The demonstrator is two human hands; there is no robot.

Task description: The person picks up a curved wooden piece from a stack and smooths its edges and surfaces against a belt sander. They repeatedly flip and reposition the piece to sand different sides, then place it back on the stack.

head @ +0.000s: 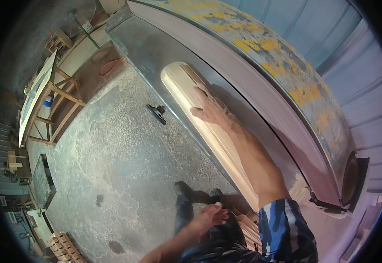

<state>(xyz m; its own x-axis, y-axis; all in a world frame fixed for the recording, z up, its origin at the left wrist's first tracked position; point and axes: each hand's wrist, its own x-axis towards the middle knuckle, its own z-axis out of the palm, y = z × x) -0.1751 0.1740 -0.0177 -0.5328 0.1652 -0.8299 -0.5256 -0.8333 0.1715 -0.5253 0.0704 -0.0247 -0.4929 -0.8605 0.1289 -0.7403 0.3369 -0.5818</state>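
Observation:
My right hand (pixel 212 107) lies over a long pale wooden piece (pixel 181 77) with a rounded far end and lengthwise ridges. Its thumb and fingers reach across the wood. The piece lies flat on the metal table (pixel 151 42) of what looks like an edge belt sander, apart from the pinkish abrasive belt (pixel 230 69) at its far end. My forearm covers part of the wood's near length. Low in front of my legs, my left hand (pixel 210 215) hangs in the air, holding nothing, fingers loosely bent and apart.
A worn yellow-and-grey cover (pixel 273 69) arches behind the belt. A black handwheel (pixel 156 113) juts out below the table edge. More wooden pieces (pixel 248 230) lie beside my legs. Across the concrete floor (pixel 112 157) stand a wooden frame stand (pixel 64 95) and stacked wood blocks (pixel 64 248).

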